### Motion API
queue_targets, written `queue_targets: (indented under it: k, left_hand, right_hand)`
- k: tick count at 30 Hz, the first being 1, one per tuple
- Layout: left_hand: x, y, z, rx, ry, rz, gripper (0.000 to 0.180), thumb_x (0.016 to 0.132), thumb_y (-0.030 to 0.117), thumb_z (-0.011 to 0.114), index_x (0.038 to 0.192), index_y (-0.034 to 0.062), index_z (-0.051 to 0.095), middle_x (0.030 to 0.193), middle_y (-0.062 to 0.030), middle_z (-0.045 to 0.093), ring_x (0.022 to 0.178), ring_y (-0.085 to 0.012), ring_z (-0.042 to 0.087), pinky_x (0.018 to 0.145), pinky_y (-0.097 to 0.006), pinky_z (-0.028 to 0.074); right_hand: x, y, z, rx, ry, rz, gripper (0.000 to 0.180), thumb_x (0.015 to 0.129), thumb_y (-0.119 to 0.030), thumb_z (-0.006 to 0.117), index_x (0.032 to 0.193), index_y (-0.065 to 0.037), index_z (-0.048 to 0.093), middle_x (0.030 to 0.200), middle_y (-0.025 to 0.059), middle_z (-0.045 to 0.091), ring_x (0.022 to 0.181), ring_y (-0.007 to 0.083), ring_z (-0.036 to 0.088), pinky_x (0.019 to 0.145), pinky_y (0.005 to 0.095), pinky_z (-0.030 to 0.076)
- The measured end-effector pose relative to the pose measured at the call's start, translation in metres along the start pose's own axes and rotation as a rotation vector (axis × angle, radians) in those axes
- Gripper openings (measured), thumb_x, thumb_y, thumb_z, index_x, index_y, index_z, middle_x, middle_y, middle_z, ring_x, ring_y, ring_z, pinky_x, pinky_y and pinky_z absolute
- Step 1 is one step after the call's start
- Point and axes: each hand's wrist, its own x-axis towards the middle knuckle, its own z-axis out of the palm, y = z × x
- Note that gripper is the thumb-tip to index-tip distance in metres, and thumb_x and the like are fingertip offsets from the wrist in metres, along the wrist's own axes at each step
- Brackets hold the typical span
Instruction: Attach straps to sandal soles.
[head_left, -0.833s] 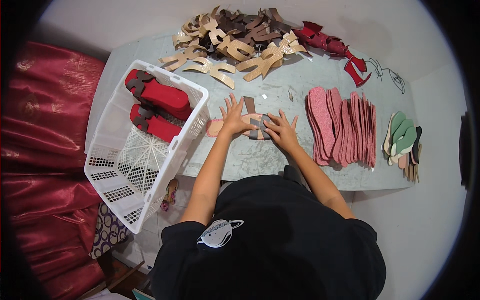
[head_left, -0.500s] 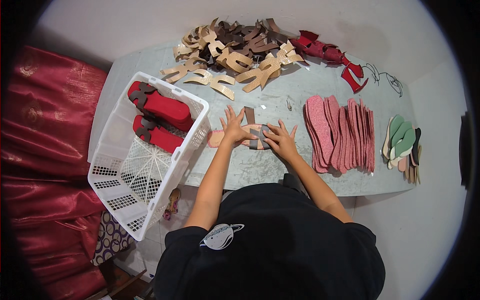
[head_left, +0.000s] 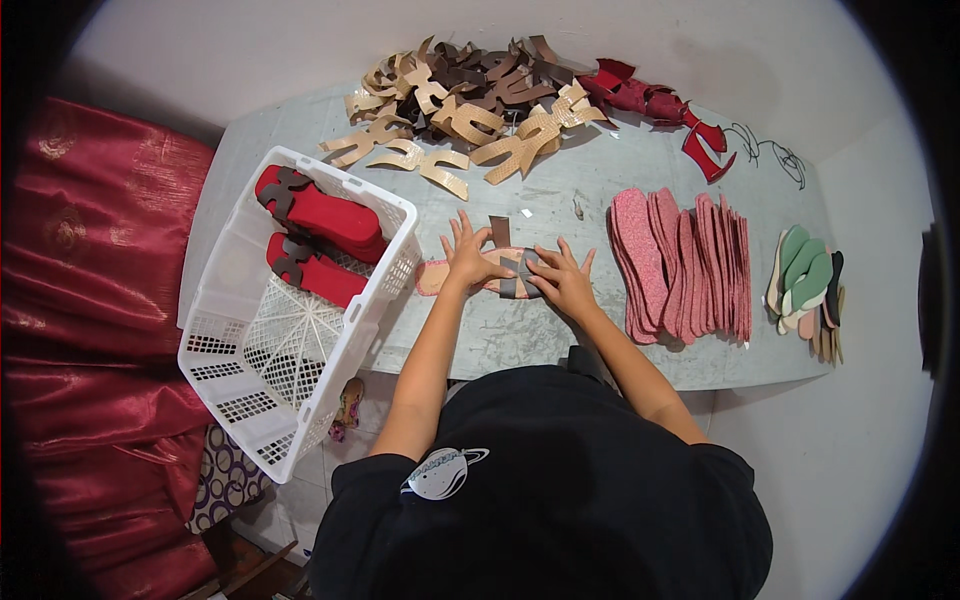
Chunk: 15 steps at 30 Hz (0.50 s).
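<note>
A pinkish-edged tan sandal insole [head_left: 432, 280] lies sideways on the table, its heel end toward the left. Across its front part runs a grey-brown strap piece [head_left: 521, 270], and one strap end [head_left: 500, 230] sticks out past the far edge. My left hand [head_left: 468, 258] rests over the insole's middle, fingers spread and thumb reaching to the strap. With thumb and fingers apart, my right hand [head_left: 565, 282] presses on the toe end of the strap. Both hands lie on the pieces without closing around them. My palms hide part of the insole.
A white plastic basket [head_left: 330, 400] holding red sandals [head_left: 330, 222] stands left. Tan and brown strap cutouts [head_left: 465, 120] are heaped at the back, beside red pieces [head_left: 655, 105] and a black cord [head_left: 785, 165]. Right are pink soles [head_left: 680, 270] and green insoles [head_left: 800, 265].
My hands stay in nearly the same place on the insole and strap. Only a very slight shift of the whole view shows.
</note>
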Motion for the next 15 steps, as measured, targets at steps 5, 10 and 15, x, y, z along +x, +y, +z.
queue_targets:
  k: [5, 10, 15]
  left_hand:
    - [-0.0001, -0.0029, 0.0017, 0.017, -0.011, 0.011, 0.089, 0.033, 0.050, 0.085, 0.110, 0.0133, 0.059, 0.149, -0.0188, -0.004, 0.137, -0.0348, -0.006, 0.106, -0.053, -0.006]
    - [-0.0033, -0.0013, 0.0018, 0.015, -0.024, 0.040, 0.091, 0.039, 0.047, 0.084, 0.114, 0.0048, 0.055, 0.151, -0.0074, 0.006, 0.138, -0.0332, -0.003, 0.106, -0.054, -0.007]
    - [-0.0080, 0.0024, 0.0037, -0.136, 0.015, 0.093, 0.073, 0.040, 0.040, 0.085, 0.105, 0.0155, 0.061, 0.148, -0.0099, 0.020, 0.138, -0.0356, 0.002, 0.104, -0.056, -0.007]
  right_hand:
    - [-0.0003, -0.0018, -0.0019, -0.015, 0.001, 0.000, 0.030, 0.079, -0.037, 0.061, 0.108, -0.029, 0.065, 0.126, -0.0062, 0.051, 0.131, 0.0313, 0.028, 0.096, 0.0703, -0.008]
    - [-0.0004, -0.0034, -0.0043, -0.030, -0.031, 0.012, 0.031, 0.080, -0.036, 0.062, 0.110, -0.027, 0.064, 0.127, -0.0045, 0.051, 0.132, 0.0319, 0.027, 0.096, 0.0707, -0.007]
    - [-0.0002, 0.0005, 0.0005, -0.032, 0.006, 0.007, 0.030, 0.079, -0.038, 0.061, 0.107, -0.029, 0.065, 0.125, -0.0067, 0.052, 0.131, 0.0310, 0.028, 0.095, 0.0717, -0.007]
